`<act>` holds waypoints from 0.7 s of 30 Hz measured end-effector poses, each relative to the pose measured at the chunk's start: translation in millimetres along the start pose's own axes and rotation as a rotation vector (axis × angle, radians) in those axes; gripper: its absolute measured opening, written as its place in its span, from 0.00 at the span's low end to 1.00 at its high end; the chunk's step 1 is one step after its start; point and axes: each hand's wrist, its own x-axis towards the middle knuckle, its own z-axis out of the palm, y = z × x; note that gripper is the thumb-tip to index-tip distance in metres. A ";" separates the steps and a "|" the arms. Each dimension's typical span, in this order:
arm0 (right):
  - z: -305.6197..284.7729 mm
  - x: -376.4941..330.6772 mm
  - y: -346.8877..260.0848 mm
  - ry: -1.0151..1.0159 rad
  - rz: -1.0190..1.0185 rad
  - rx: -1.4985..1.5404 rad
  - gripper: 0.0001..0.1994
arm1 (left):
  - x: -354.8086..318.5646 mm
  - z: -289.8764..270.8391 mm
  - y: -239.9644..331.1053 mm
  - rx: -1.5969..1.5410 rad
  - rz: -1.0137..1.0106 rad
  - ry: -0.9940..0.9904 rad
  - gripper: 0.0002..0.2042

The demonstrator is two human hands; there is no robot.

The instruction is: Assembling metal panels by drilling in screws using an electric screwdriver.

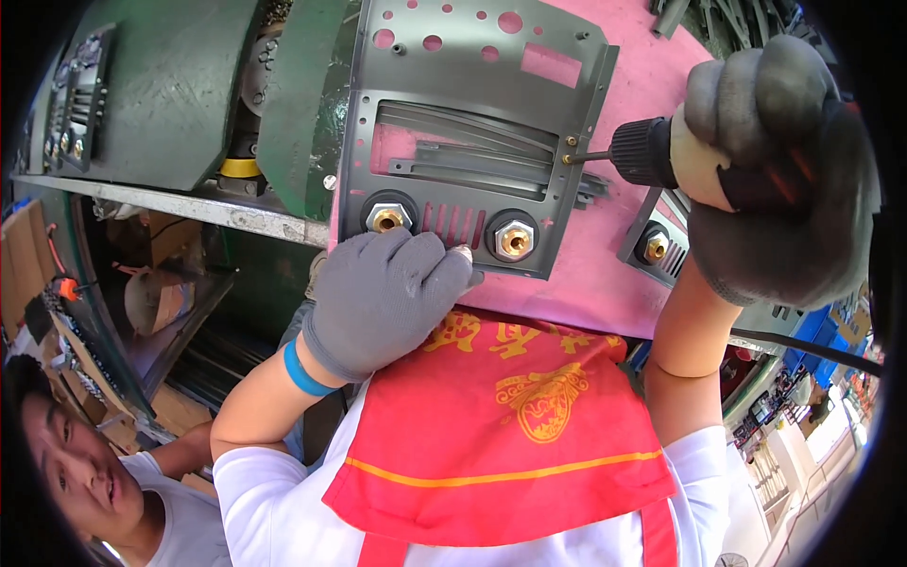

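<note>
A dark grey metal panel (453,76) with round holes, slots and a rectangular opening lies in front of me. Two brass fittings with hex nuts, a left one (387,219) and a right one (515,240), are mounted along its near edge. My left hand (387,298), in a grey glove, is closed on that edge between them. A power screwdriver (642,153) is gripped in my gloved right hand (779,170). Its bit meets a small brass-coloured screw (567,159) at the panel's right side. Grey metal strips (472,163) show through the opening.
The panel rests on a pink work surface (586,269). Another panel with a brass fitting (654,246) lies to the right, partly hidden. Loose metal strips (737,24) are piled at the far right. Green machinery (161,85) stands left; a person (104,463) is at lower left.
</note>
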 end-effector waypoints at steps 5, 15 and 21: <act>-6.6 2.7 7.8 -0.124 -0.074 0.071 0.15 | 3.2 2.7 0.1 -0.028 0.002 0.073 0.16; -6.8 4.6 -23.4 -0.231 0.076 0.199 0.14 | 13.0 -13.3 -7.1 -0.198 -0.082 0.002 0.12; -8.3 -6.6 -25.8 -0.055 0.003 0.080 0.14 | 37.7 -37.4 8.0 -1.266 -0.801 0.025 0.16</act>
